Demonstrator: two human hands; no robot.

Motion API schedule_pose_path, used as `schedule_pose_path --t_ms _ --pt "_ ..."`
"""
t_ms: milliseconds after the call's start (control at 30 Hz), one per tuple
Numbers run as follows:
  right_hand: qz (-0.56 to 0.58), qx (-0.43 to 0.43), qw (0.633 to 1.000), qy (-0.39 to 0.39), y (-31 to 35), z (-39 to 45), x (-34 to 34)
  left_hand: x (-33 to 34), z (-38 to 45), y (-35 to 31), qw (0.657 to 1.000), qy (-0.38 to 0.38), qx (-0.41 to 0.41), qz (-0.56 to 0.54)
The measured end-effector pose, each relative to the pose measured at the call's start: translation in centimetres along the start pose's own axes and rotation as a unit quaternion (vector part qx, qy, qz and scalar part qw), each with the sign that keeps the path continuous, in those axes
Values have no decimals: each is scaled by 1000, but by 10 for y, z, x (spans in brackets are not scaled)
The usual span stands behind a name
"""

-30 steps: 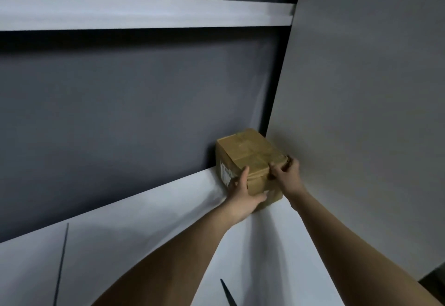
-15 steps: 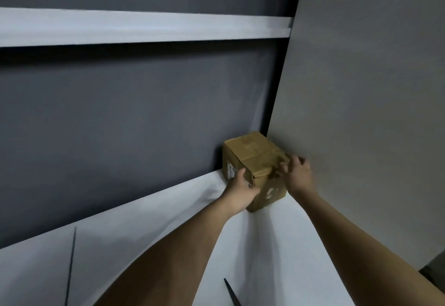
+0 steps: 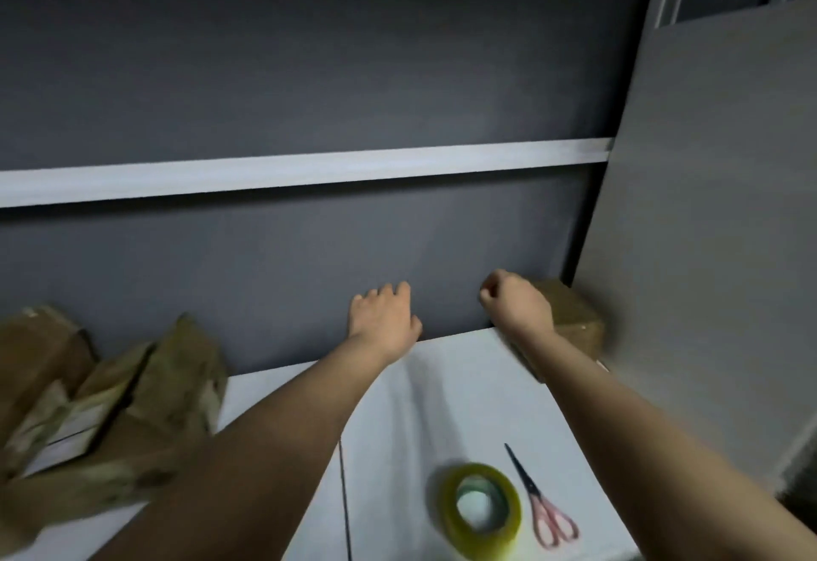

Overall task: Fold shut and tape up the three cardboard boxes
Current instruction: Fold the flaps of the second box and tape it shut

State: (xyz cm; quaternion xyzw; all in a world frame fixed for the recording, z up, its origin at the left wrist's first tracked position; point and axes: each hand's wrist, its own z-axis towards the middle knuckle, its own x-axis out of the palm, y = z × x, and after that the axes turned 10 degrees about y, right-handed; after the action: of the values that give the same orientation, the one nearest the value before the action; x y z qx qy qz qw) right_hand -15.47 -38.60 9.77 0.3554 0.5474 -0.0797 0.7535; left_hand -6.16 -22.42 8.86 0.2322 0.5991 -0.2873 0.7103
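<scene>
A small closed, taped cardboard box sits in the far right corner of the white table, against the grey side panel. My right hand hovers just left of it, fingers curled under, holding nothing. My left hand is further left over the table's back edge, fingers relaxed and empty. At the left stand two cardboard boxes with raised flaps, one nearer and one at the frame edge. A yellow-green tape roll and pink-handled scissors lie near the front.
A dark grey wall with a white horizontal rail backs the table. A tall grey panel closes off the right side. A thin dark seam runs across the table surface.
Both hands have let go of the taped box and pulled left, away from it. The view has swung left and down, bringing the open boxes, tape roll and scissors into sight.
</scene>
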Motion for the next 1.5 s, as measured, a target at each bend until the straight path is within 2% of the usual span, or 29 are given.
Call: schedule_pose_path --t_ms 367,533,667,800,1067,1167,1400,1500 --pt "-59 -193 975 90 210 -104 60 -40 -183 202 980 22 -193 36" --pt "-102 -230 952 175 270 -129 112 -27 -243 283 963 51 -262 29" --pt "-152 -268 929 206 302 -143 158 -6 -266 326 951 91 -295 18" --pt "-193 -279 915 219 327 -145 201 23 -261 350 949 111 -294 33" --pt "-149 -225 942 201 353 -117 276 76 -216 380 960 119 -254 -12" --pt "-150 -220 945 192 355 -109 296 93 -204 384 959 147 -242 -19" --pt "-167 -239 941 174 339 -108 307 114 -199 378 959 203 -190 57" --pt "-154 -235 945 167 321 -113 296 109 -204 364 962 200 -163 93"
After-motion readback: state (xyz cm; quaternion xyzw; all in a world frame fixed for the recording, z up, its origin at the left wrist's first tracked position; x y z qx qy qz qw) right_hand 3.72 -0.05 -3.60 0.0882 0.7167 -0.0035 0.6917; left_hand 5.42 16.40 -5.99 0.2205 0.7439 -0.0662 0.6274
